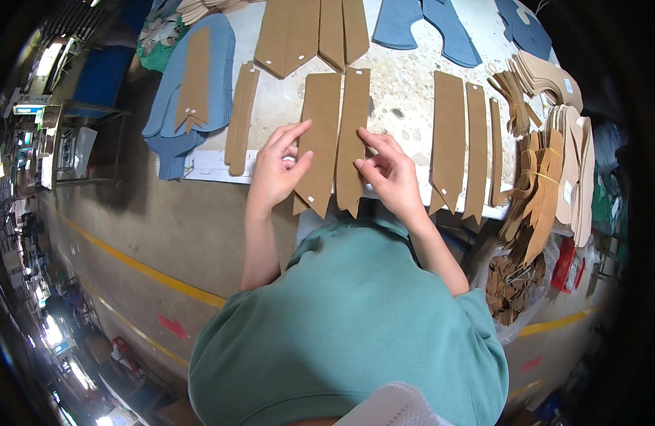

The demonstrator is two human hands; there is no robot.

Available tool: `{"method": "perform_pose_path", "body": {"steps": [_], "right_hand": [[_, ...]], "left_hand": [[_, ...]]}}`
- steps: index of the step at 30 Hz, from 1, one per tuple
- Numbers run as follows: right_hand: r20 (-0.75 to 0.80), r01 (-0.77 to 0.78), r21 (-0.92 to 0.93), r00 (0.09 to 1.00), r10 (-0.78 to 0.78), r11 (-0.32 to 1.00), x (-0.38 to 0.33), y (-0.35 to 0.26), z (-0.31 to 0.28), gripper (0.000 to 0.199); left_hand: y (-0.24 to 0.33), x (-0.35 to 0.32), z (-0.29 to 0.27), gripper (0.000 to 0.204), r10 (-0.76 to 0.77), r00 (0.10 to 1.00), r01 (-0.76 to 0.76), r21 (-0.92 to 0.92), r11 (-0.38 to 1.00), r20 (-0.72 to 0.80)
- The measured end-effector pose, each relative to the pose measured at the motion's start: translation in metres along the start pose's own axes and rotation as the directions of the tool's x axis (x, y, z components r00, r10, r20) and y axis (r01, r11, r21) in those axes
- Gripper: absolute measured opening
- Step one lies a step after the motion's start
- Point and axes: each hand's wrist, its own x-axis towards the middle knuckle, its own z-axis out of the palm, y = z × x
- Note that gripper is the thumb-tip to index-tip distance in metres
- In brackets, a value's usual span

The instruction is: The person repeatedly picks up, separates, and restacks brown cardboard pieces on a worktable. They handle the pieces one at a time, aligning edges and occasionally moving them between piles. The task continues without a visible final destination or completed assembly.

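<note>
Pos. of work: L hand [273, 172] and R hand [391, 172] flank two brown pcs at the near edge of the table [405, 78], the wide strip [321, 138] on L, the narrow strip [352, 113] on R, a slim gap between. Pointed lower ends appear to overhang. L thumb and index: parted, tips over the wide strip. R thumb and index: moderately parted, tips at the outer edge of the narrow strip. No firm grip evident; from overhead, pinch vs. light touch can't be confirmed. Step in hand (judged): aligning the pair. Next move probably calls for light, even edge pressure, both sides, w/o skewing the pcs. Beside: slim brown strips [242, 117] L, further brown strips [448, 128] R. Beyond: large brown panels [288, 35], then blue pcs [398, 25].
</note>
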Motion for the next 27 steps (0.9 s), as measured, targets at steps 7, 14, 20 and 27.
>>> {"method": "perform_pose_path", "body": {"steps": [7, 14, 20, 27], "right_hand": [[0.013, 0.133, -0.286, 0.991, -0.135, 0.949, -0.008, -0.011, -0.001, 0.051], [-0.117, 0.131, 0.04, 0.985, -0.126, 0.991, 0.001, -0.005, -0.002, 0.061], [-0.039, 0.017, -0.051, 0.999, -0.019, 0.999, 0.003, -0.004, 0.01, 0.058], [-0.01, 0.152, -0.493, 0.984, -0.18, 0.856, 0.005, -0.025, -0.004, 0.05]], "left_hand": [[0.0, 0.002, -0.002, 0.051, -0.02, 1.0, 0.02, -0.036, 0.999, 0.023], [0.004, -0.002, 0.009, 0.053, -0.002, 1.0, 0.001, 0.076, 0.997, 0.012], [0.006, -0.006, 0.015, 0.053, -0.003, 1.0, 0.006, 0.101, 0.995, -0.027], [0.003, -0.003, 0.014, 0.043, 0.034, 0.999, -0.033, 0.022, 0.999, -0.035]]}}
